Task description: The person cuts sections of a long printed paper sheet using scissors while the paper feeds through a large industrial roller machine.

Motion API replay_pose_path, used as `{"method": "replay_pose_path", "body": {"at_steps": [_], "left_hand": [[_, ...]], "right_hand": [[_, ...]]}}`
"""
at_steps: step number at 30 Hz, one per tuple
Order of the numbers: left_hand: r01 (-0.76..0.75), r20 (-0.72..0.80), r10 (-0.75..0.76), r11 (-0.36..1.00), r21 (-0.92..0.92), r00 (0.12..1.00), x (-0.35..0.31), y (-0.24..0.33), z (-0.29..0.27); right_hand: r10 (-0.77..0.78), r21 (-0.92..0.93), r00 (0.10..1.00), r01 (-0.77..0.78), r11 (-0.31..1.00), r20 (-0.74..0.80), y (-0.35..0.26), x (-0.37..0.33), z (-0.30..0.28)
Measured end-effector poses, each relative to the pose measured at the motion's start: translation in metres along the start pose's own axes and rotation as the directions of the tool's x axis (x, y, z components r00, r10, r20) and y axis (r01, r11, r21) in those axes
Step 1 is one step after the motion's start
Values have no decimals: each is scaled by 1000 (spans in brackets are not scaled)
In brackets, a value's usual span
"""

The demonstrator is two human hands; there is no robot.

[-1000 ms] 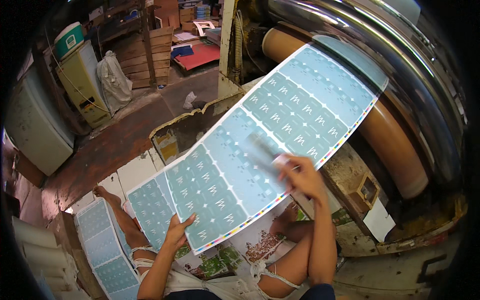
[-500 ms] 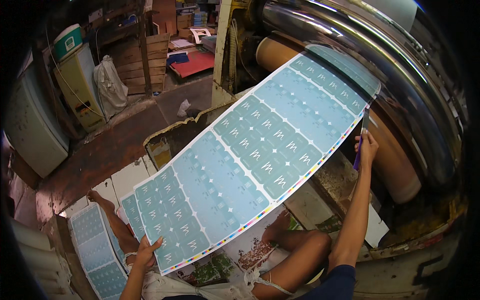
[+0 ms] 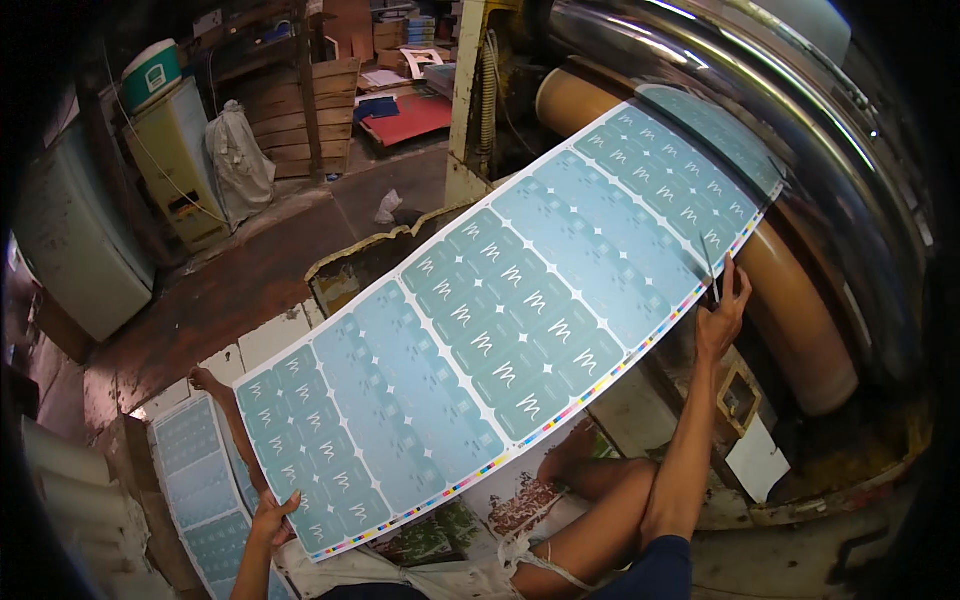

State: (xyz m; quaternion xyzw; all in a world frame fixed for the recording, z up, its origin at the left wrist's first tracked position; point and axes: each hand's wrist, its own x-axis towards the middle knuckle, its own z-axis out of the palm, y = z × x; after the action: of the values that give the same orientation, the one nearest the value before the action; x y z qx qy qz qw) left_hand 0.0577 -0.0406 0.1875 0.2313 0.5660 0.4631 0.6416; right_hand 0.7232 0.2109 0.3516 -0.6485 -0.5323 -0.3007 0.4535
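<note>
A long printed sheet, with green and pale-blue card panels and a colour strip along its near edge, slopes down from the rollers toward my lap. My left hand grips its lower-left corner, thumb on top. At the sheet's right edge, just below the rollers, my right hand holds a knife. Its thin blade rises over the sheet's edge, and the handle is mostly hidden by my fingers. The upper end of the sheet curves against the large chrome roller, above a brown roller.
Similar printed sheets lie at lower left beside my outstretched leg. My other leg is bent under the sheet. A worn metal frame edge runs behind it. A white card hangs at lower right.
More of the sheet has come off the rollers, and its lower end has moved down and left. My right hand has shifted slightly down, with the blade now over the sheet's edge.
</note>
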Motion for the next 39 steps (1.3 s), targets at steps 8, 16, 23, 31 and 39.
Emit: {"method": "replay_pose_path", "body": {"at_steps": [8, 16, 23, 31, 39], "left_hand": [[54, -133, -75, 986, -158, 988, -20, -39, -21], [-116, -325, 136, 990, 80, 936, -2, -45, -69], [-103, -299, 132, 989, 110, 945, -7, -37, -158], [-84, -378, 139, 984, 158, 915, 13, -27, -201], [-13, -298, 46, 994, 112, 953, 88, -52, -193]], "right_hand": [[-147, 121, 876, 103, 987, 460, 35, 39, -10], [-184, 301, 861, 37, 953, 475, 40, 62, 11], [-195, 353, 846, 9, 936, 497, 41, 18, 22], [-91, 303, 832, -95, 948, 547, -11, -24, -3], [-14, 30, 731, -8, 1000, 682, -133, -36, -75]]}}
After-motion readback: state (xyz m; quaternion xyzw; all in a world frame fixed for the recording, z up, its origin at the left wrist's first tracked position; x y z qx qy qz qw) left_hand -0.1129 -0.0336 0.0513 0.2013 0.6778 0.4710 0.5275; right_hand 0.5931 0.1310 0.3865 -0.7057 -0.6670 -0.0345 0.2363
